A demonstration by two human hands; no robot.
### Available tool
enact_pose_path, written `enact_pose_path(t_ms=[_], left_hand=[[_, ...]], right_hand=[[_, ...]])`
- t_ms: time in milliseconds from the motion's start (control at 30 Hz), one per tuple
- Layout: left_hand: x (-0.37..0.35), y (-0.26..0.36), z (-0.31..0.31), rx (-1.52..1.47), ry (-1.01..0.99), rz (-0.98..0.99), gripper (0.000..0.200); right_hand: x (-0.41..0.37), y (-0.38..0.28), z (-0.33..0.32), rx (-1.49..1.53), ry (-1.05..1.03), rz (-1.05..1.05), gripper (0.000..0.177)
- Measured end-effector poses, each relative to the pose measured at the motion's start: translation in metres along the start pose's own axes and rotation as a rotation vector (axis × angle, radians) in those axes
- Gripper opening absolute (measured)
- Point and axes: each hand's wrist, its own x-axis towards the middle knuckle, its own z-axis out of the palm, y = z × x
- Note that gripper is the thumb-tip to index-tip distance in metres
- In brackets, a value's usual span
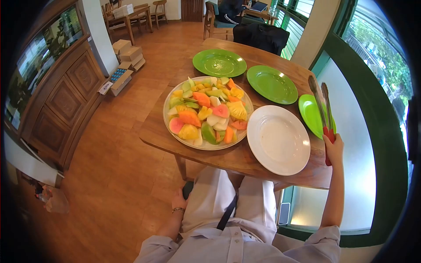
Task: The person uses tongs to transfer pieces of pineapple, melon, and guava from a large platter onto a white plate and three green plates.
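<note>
A pair of metal tongs (322, 107) with red handles is gripped in my right hand (334, 148), jaws up and spread apart. Behind the tongs, a small green plate (308, 111) is partly covered. Left of them sits a white plate (279, 140) with nothing on it. A large platter (170, 131) holds cut fruit (206, 111) in green, orange, yellow, pink and white pieces. My left hand (179, 200) hangs low beside my left thigh, closed around a small dark object (187, 190) of a kind I cannot make out.
Two green oval plates, one at the back (219, 62) and one farther right (272, 84), lie on the wooden table (237, 164). A window wall (351, 175) borders the right side. Cardboard boxes (127, 55) stand on the floor. Beyond the table, a person (230, 11) sits near a laptop (258, 6).
</note>
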Motion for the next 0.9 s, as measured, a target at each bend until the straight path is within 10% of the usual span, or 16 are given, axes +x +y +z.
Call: enact_pose_path(t_ms=[900], left_hand=[[0.000, 0.002, -0.004, -0.032, 0.010, 0.063, 0.047]], right_hand=[[-0.072, -0.077, -0.055, 0.070, -0.374, -0.599, 0.037]])
